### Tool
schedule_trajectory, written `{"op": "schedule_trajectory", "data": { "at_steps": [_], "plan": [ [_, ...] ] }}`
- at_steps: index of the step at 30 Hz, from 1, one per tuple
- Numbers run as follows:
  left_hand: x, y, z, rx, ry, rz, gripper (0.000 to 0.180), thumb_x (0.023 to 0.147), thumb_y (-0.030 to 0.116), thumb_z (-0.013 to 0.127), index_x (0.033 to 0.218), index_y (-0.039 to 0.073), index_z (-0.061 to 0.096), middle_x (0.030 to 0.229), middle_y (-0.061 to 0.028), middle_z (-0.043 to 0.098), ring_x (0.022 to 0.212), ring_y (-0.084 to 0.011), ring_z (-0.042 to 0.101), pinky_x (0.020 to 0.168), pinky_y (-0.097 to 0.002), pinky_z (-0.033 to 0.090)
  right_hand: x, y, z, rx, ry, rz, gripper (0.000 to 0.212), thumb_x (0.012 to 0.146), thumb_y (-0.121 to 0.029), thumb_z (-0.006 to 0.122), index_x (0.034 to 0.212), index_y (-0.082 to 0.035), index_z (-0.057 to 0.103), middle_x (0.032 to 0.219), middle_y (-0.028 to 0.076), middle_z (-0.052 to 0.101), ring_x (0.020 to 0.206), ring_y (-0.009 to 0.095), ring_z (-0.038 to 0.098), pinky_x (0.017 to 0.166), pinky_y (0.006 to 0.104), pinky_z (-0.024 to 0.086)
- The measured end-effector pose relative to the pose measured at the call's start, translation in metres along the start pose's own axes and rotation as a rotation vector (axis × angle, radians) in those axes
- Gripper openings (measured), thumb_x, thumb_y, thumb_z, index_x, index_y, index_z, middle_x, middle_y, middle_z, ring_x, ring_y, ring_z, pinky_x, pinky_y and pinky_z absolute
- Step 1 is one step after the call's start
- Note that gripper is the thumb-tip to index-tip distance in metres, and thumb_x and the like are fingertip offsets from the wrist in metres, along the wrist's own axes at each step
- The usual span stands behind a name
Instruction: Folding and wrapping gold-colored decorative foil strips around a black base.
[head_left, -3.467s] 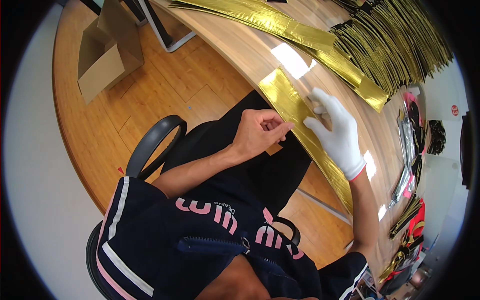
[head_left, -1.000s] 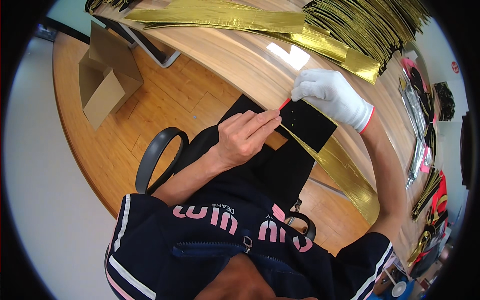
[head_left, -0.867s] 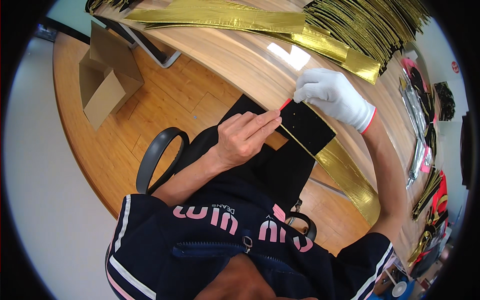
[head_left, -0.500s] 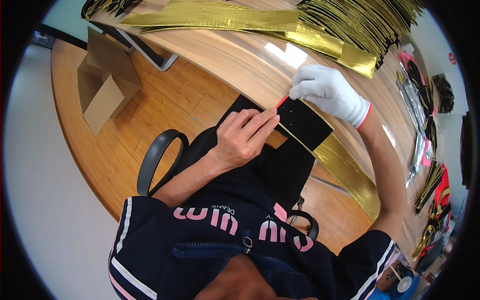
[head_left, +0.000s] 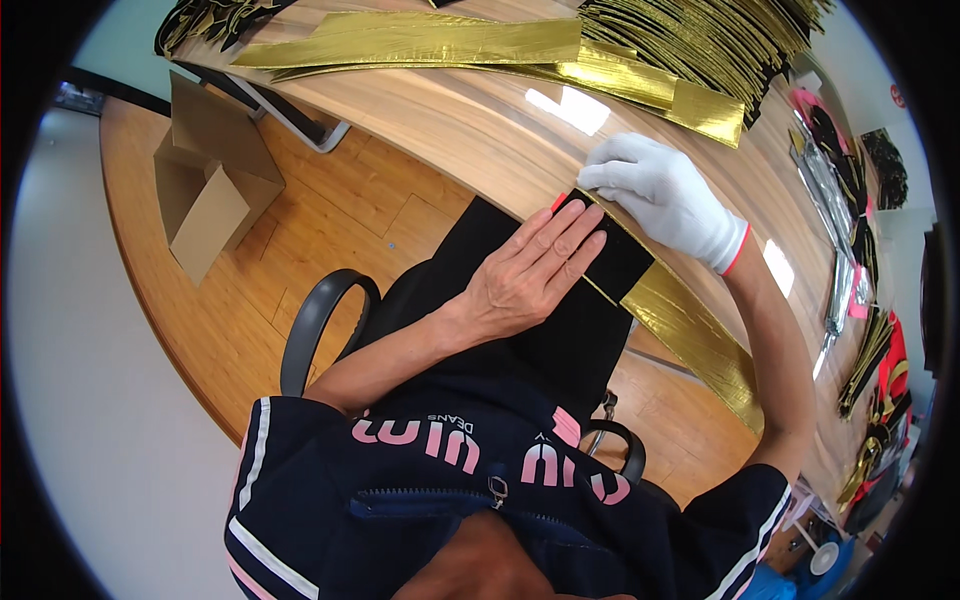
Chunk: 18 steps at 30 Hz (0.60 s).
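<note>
A long metallic gold strip lies along the table's near edge, with a black panel at its far-left end. A small red tab sticks out from that end. My bare left hand rests on the black panel, its fingers straight, side by side and flat, covering part of it. On my right hand is a white knit glove with a red cuff edge. Its thumb and fingers are pinched together at the panel's far corner; the fingertips hide the exact grip.
Gold strips lie across the back of the wood-grain table, beside a thick stack of black-and-gold strips. Silver and pink packaging sits at the right. An open cardboard box stands on the floor at left, near a chair armrest.
My left hand has moved from the red tab onto the black panel, its fingers now laid flat over it. The gloved right hand stays at the panel's far corner.
</note>
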<state>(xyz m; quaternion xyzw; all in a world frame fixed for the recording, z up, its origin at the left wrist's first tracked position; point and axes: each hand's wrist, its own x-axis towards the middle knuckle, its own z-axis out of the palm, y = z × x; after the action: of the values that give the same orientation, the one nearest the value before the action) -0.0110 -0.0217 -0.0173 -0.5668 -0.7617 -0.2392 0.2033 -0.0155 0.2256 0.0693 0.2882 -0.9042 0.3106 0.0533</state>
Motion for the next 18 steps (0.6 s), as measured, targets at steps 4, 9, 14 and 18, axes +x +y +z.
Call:
{"op": "schedule_trajectory", "data": {
  "at_steps": [4,9,14,18],
  "plan": [
    [0.002,0.002,-0.001,0.013,-0.025,-0.011,0.056,0.096,0.013,0.056,0.148,-0.006,0.054,0.161,-0.0244,0.048,0.15,-0.0378,0.048,0.124,-0.0486,0.038,-0.017,-0.007,0.004,-0.026,0.088,0.111,0.023,0.091,0.005,0.068,0.113,0.0,0.073,0.107,0.015,0.07,0.098,0.032,0.068,0.088,0.0371,0.056],
    [0.005,0.004,-0.001,0.033,-0.029,-0.022,0.057,0.096,0.013,0.056,0.149,-0.008,0.052,0.162,-0.025,0.046,0.151,-0.0384,0.046,0.124,-0.0486,0.037,-0.039,-0.036,0.007,0.025,0.173,0.373,0.022,0.095,0.005,0.065,0.116,0.004,0.071,0.11,0.017,0.071,0.1,0.031,0.07,0.091,0.0344,0.055],
    [0.009,0.004,-0.003,0.072,-0.066,-0.026,0.056,0.096,0.013,0.056,0.148,-0.008,0.053,0.163,-0.0242,0.046,0.151,-0.0395,0.045,0.123,-0.0479,0.037,-0.046,-0.047,0.008,0.112,0.198,0.465,0.022,0.096,0.006,0.064,0.116,0.004,0.071,0.108,0.017,0.072,0.099,0.029,0.071,0.09,0.0339,0.055],
    [0.011,0.004,0.0,0.105,-0.089,-0.047,0.058,0.096,0.012,0.056,0.152,-0.005,0.051,0.167,-0.0203,0.042,0.153,-0.0386,0.043,0.119,-0.0454,0.039,-0.06,-0.053,0.009,0.157,0.259,0.564,0.023,0.097,0.007,0.062,0.118,0.004,0.07,0.109,0.017,0.072,0.101,0.027,0.071,0.091,0.034,0.055]
  ]
}}
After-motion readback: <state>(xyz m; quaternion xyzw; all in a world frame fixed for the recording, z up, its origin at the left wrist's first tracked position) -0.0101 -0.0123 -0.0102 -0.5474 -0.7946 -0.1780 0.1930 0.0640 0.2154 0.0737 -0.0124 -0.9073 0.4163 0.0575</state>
